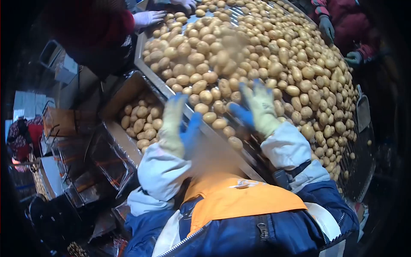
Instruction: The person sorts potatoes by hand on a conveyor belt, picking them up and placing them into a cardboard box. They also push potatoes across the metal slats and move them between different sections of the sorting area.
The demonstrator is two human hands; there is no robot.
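Many potatoes (295,73) cover a metal sorting table (156,81). My left hand (177,126), in a yellow and blue glove, is over the table's near edge, fingers apart, with no potato visible in it. Further right, my right hand (257,107), gloved the same way, spreads its fingers at the near side of the pile and touches or hovers just over potatoes. Between my hands several loose potatoes (219,124) lie near the edge. A cardboard box (124,139) partly filled with potatoes stands to the left, below the table edge.
At the top left, a co-worker's gloved hand (148,19) rests at the table edge. Two gloved hands of another person (326,29) are at the upper right. A dustpan-like scoop (363,112) lies at the right rim. Boxes and wrapped crates stand at the left.
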